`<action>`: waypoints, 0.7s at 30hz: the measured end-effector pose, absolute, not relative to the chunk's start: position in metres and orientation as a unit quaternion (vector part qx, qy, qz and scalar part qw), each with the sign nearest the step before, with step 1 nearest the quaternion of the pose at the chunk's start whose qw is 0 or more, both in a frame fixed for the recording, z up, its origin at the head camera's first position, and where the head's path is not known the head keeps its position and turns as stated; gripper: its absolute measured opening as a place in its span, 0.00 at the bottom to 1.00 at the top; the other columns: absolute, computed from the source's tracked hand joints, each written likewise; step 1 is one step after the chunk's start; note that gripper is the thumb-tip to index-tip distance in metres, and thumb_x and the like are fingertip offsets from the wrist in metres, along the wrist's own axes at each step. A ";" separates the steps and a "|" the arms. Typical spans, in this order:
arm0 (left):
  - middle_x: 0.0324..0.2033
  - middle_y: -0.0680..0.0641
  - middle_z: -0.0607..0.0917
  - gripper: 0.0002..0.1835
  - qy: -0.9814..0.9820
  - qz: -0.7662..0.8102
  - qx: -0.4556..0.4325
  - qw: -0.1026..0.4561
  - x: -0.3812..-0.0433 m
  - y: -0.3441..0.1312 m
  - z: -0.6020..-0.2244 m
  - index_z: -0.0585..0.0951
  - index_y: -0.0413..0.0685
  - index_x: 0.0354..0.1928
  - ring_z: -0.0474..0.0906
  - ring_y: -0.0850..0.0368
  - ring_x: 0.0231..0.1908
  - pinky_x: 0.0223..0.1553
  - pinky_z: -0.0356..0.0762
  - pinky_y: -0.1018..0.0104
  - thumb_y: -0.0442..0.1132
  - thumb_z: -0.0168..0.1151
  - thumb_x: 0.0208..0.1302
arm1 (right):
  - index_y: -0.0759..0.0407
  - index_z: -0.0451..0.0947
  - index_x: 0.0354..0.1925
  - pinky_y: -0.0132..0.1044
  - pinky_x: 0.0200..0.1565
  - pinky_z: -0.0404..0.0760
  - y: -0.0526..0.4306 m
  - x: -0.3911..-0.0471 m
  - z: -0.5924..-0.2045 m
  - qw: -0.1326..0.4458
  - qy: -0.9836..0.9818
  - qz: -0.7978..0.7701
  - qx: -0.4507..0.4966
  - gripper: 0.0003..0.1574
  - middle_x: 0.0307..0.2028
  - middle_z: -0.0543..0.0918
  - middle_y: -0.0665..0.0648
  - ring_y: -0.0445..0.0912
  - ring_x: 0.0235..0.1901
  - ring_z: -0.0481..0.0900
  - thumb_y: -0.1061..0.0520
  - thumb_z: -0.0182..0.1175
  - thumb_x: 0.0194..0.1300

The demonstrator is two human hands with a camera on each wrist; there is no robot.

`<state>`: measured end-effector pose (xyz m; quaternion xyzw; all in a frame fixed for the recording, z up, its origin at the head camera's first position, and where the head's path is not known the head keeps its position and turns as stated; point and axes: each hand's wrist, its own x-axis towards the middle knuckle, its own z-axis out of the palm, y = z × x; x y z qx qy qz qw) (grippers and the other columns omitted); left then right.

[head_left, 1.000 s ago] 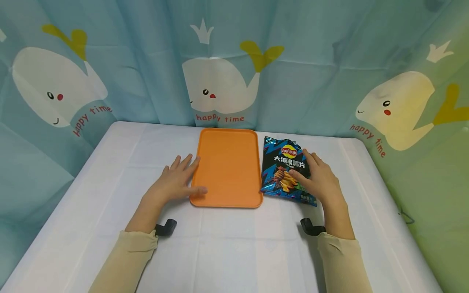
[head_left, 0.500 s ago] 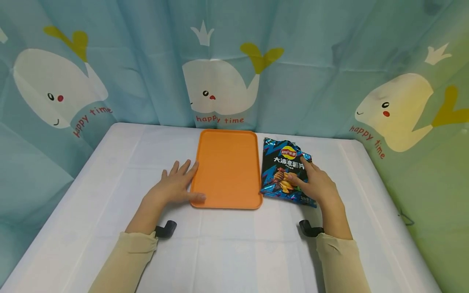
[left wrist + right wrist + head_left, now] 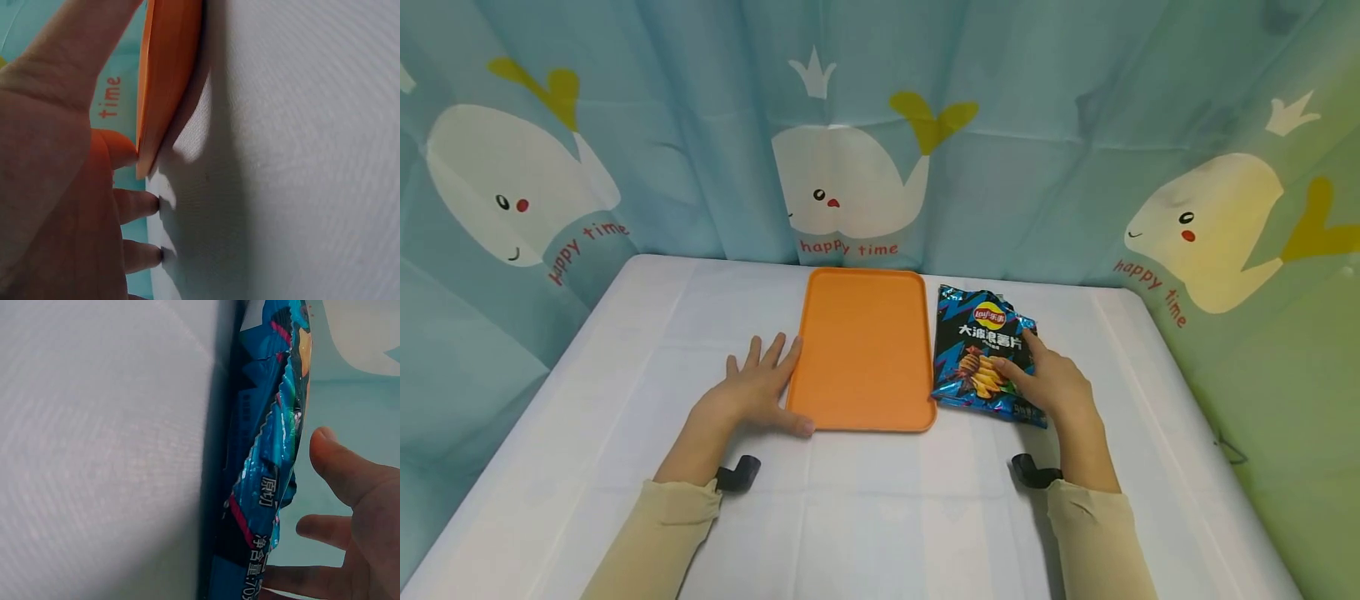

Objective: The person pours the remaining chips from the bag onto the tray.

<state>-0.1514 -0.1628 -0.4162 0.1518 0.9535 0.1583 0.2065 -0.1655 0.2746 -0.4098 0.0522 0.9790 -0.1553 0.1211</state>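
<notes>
An orange rectangular tray lies on the white table in the head view. My left hand is at its left side, fingers spread, with the thumb by the near left corner and the index fingertip at the left edge. The left wrist view shows the tray's side close to those fingers, whose tips reach the tablecloth. Right beside the tray lies a blue and black bag of potato chips. Over its right edge hovers my right hand, fingers loosely bent; in the right wrist view the thumb stands apart from the bag.
A white cloth covers the table. Behind and at the sides hangs a blue-green curtain printed with whales. A black wrist mount sits at the left wrist, and another black mount at the right.
My left hand has come down and slightly back, its thumb sliding from over the tray to the near left corner. The right hand has shifted slightly left; tray and bag stay put.
</notes>
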 end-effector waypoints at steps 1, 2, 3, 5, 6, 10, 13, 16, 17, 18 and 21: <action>0.78 0.33 0.37 0.76 0.953 0.154 0.151 0.211 -0.151 -0.163 -0.416 0.40 0.46 0.80 0.27 0.25 0.74 0.64 0.30 0.20 0.74 0.73 0.39 | 0.57 0.43 0.80 0.72 0.58 0.67 0.275 -0.166 -0.410 0.120 0.979 -0.157 0.054 0.64 0.70 0.61 0.76 0.75 0.66 0.62 0.19 0.45 0.64; 0.78 0.33 0.36 0.77 0.953 0.150 0.151 0.214 -0.151 -0.162 -0.416 0.40 0.46 0.80 0.26 0.25 0.74 0.64 0.30 0.20 0.74 0.73 0.38 | 0.57 0.43 0.80 0.72 0.58 0.68 0.275 -0.166 -0.410 0.118 0.979 -0.159 0.056 0.64 0.70 0.61 0.77 0.75 0.66 0.62 0.19 0.45 0.64; 0.78 0.33 0.36 0.77 0.953 0.146 0.151 0.217 -0.151 -0.162 -0.416 0.39 0.46 0.80 0.26 0.25 0.74 0.64 0.30 0.20 0.74 0.74 0.37 | 0.57 0.44 0.79 0.72 0.58 0.68 0.275 -0.166 -0.411 0.115 0.978 -0.163 0.057 0.63 0.70 0.61 0.77 0.75 0.66 0.62 0.20 0.46 0.65; 0.78 0.33 0.36 0.78 0.954 0.138 0.153 0.218 -0.151 -0.162 -0.416 0.39 0.45 0.80 0.26 0.25 0.74 0.64 0.30 0.20 0.74 0.74 0.37 | 0.57 0.45 0.79 0.73 0.58 0.66 0.276 -0.166 -0.412 0.106 0.977 -0.175 0.059 0.61 0.71 0.61 0.77 0.75 0.67 0.61 0.22 0.48 0.66; 0.78 0.33 0.36 0.78 0.954 0.135 0.152 0.218 -0.151 -0.162 -0.416 0.38 0.46 0.80 0.26 0.25 0.74 0.64 0.30 0.20 0.74 0.74 0.36 | 0.58 0.46 0.79 0.73 0.59 0.66 0.277 -0.166 -0.413 0.100 0.976 -0.182 0.061 0.60 0.71 0.60 0.76 0.75 0.67 0.61 0.23 0.49 0.66; 0.78 0.33 0.37 0.79 0.956 0.133 0.151 0.214 -0.151 -0.162 -0.417 0.38 0.45 0.80 0.27 0.25 0.74 0.64 0.31 0.19 0.74 0.75 0.35 | 0.60 0.48 0.78 0.74 0.61 0.63 0.280 -0.165 -0.415 0.077 0.973 -0.206 0.065 0.56 0.71 0.61 0.77 0.75 0.67 0.60 0.28 0.51 0.69; 0.78 0.34 0.37 0.80 0.958 0.127 0.147 0.212 -0.151 -0.162 -0.418 0.39 0.46 0.80 0.27 0.24 0.74 0.62 0.30 0.18 0.75 0.74 0.34 | 0.61 0.48 0.78 0.71 0.61 0.65 0.280 -0.165 -0.417 0.062 0.966 -0.238 0.075 0.54 0.69 0.64 0.77 0.73 0.66 0.64 0.32 0.52 0.71; 0.78 0.35 0.38 0.80 0.959 0.123 0.141 0.212 -0.151 -0.163 -0.419 0.40 0.48 0.80 0.26 0.24 0.74 0.60 0.28 0.16 0.77 0.74 0.32 | 0.58 0.47 0.79 0.68 0.60 0.69 0.280 -0.165 -0.419 0.046 0.952 -0.287 0.096 0.52 0.68 0.66 0.75 0.70 0.64 0.68 0.35 0.55 0.71; 0.79 0.35 0.38 0.80 0.960 0.123 0.140 0.211 -0.152 -0.164 -0.419 0.41 0.49 0.80 0.26 0.25 0.74 0.59 0.28 0.15 0.77 0.74 0.31 | 0.56 0.47 0.79 0.67 0.60 0.71 0.280 -0.165 -0.419 0.039 0.946 -0.303 0.104 0.51 0.68 0.67 0.74 0.69 0.63 0.69 0.37 0.55 0.72; 0.78 0.35 0.38 0.80 0.960 0.124 0.141 0.208 -0.152 -0.164 -0.419 0.41 0.48 0.80 0.26 0.24 0.74 0.58 0.29 0.14 0.77 0.74 0.31 | 0.55 0.47 0.79 0.66 0.60 0.71 0.280 -0.165 -0.419 0.031 0.941 -0.317 0.112 0.50 0.68 0.67 0.74 0.68 0.63 0.70 0.38 0.55 0.72; 0.79 0.35 0.40 0.79 0.960 0.131 0.143 0.203 -0.153 -0.165 -0.418 0.43 0.48 0.80 0.28 0.25 0.74 0.57 0.31 0.13 0.77 0.74 0.31 | 0.53 0.47 0.80 0.64 0.60 0.73 0.281 -0.165 -0.420 0.010 0.924 -0.360 0.131 0.47 0.68 0.67 0.72 0.68 0.64 0.70 0.42 0.55 0.73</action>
